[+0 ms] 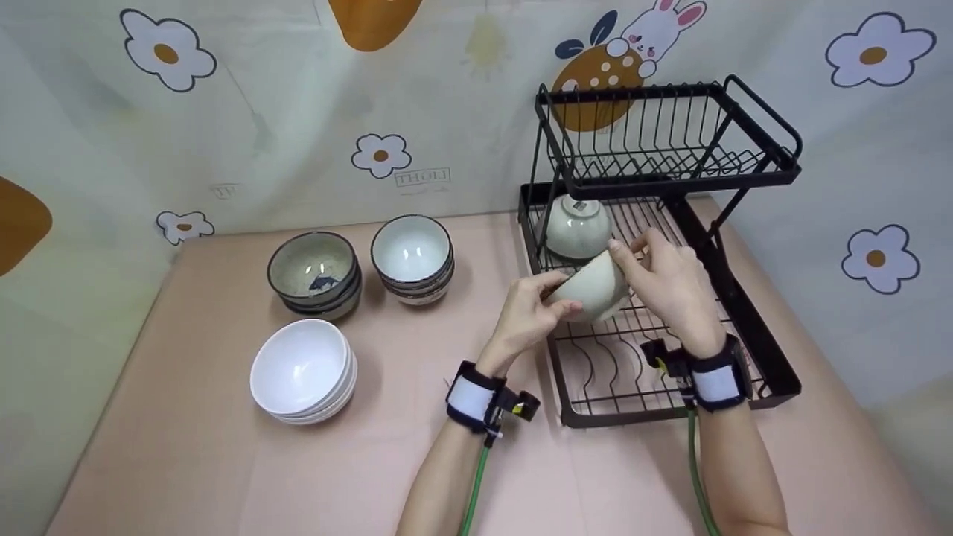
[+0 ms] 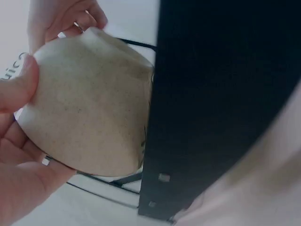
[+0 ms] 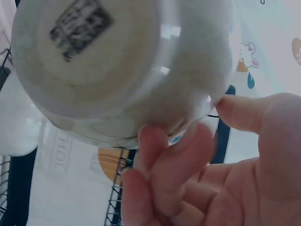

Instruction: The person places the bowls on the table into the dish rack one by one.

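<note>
A pale grey-green bowl (image 1: 595,290), tilted on its side, is held between both hands over the lower tier of a black dish rack (image 1: 566,387). My left hand (image 1: 525,316) grips its left side, thumb on one face and fingers on the other. At the upper right of the bowl, my right hand (image 1: 666,279) pinches the rim. A dark square stamp marks the base of the bowl (image 3: 94,56) in the right wrist view. Just behind, a similar bowl (image 1: 579,227) sits upside down on the rack's lower tier.
The upper rack tier (image 1: 670,179) overhangs the back of the lower one. To the left on the pink table (image 1: 417,461) stand a stack of brown-grey bowls (image 1: 316,268), dark-rimmed bowls (image 1: 413,257) and white bowls (image 1: 301,372). A patterned curtain (image 1: 298,112) hangs behind.
</note>
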`<state>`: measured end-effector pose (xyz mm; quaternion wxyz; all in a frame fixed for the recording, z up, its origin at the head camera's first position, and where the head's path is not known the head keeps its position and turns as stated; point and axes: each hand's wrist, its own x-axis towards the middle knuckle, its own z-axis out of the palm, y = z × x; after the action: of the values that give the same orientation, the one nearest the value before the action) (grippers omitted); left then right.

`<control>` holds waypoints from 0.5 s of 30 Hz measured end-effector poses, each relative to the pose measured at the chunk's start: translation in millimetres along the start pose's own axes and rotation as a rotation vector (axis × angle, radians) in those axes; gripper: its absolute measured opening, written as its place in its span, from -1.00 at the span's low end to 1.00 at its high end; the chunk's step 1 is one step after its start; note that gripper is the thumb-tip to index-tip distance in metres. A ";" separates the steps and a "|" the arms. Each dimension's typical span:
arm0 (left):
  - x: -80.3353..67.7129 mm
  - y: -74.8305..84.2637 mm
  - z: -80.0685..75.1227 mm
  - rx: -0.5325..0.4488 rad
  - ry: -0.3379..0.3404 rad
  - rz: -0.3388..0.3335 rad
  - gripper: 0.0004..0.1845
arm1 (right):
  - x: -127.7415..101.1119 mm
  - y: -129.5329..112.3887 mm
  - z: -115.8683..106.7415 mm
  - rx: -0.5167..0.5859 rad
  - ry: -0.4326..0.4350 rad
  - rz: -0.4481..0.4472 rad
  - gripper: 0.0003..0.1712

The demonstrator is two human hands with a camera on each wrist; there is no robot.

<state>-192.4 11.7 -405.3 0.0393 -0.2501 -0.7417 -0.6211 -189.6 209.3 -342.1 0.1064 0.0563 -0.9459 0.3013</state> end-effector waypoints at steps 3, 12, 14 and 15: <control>0.6 -1.7 0.7 -0.169 0.041 -0.114 -0.74 | -1.0 0.7 0.4 -0.003 0.021 -0.075 -0.49; 3.8 -5.1 8.4 -0.638 0.071 -0.346 -0.68 | -2.0 2.3 0.1 0.076 -0.147 -0.230 -0.23; 3.9 -5.1 10.6 -0.716 0.072 -0.369 -0.65 | -3.0 2.2 1.4 0.065 -0.185 -0.290 -0.07; 3.8 -5.2 11.6 -0.744 0.072 -0.375 -0.64 | -3.9 1.8 1.9 0.045 -0.196 -0.324 0.01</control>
<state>-195.0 23.3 -411.2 -0.1417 -0.0860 -0.4977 -0.8514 -186.4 209.8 -345.6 0.0596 0.2396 -0.9232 0.2944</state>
